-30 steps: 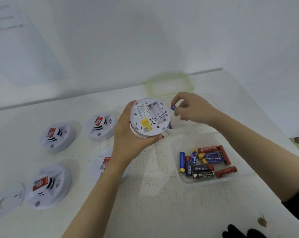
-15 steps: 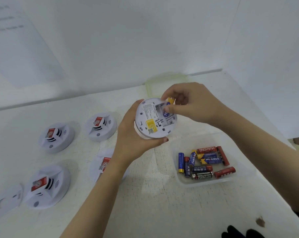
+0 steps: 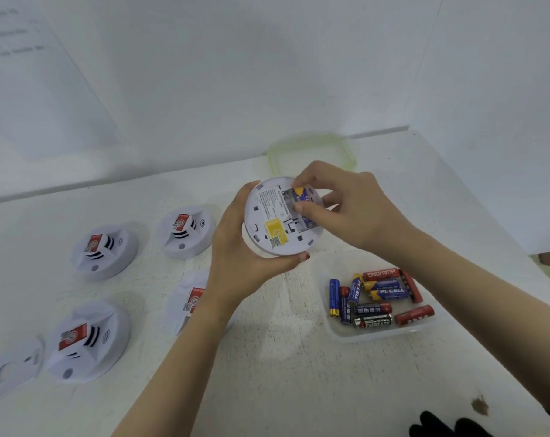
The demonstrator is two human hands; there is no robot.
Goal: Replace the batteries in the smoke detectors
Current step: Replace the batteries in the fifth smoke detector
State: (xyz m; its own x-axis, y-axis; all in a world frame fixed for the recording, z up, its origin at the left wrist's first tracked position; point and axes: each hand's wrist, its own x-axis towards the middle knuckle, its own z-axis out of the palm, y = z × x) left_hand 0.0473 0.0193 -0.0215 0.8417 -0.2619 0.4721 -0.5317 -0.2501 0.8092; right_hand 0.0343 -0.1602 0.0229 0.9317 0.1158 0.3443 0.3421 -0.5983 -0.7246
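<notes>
1. Head view, the only one. Landmark: the held detector (image 3: 267, 216), a white round unit lifted above the table (image 3: 283, 373), back side facing the camera, with a yellow sticker, a code label and an open battery bay.
2. Left hand (image 3: 235, 260) grips the held detector from its left and lower edge; the thumb curls under the bottom rim and the fingers go behind it.
3. Right hand (image 3: 358, 212) comes in from the detector's right. Its thumb and curled fingertips pinch a blue-and-yellow battery (image 3: 300, 195) that sits at the bay, upper right of the back face. Cannot tell if it is fully seated.
4. Below-right of the held detector: a clear tray (image 3: 377, 335) on the table, holding loose batteries (image 3: 377, 294), red, blue and black, lying jumbled.
5. Just behind the detector: a green-rimmed lid (image 3: 350, 154), flat on the table near the wall.
6. Left of the detector: two face-up detectors, the far-left unit (image 3: 104, 252) and the near-left unit (image 3: 186, 231), both with red labels.
7. Below-left: a lower-left unit (image 3: 87, 340), and a fourth unit (image 3: 188, 304) partly hidden by the left forearm.
8. Far below-left: a white mounting plate (image 3: 11, 367), at the frame edge.
</notes>
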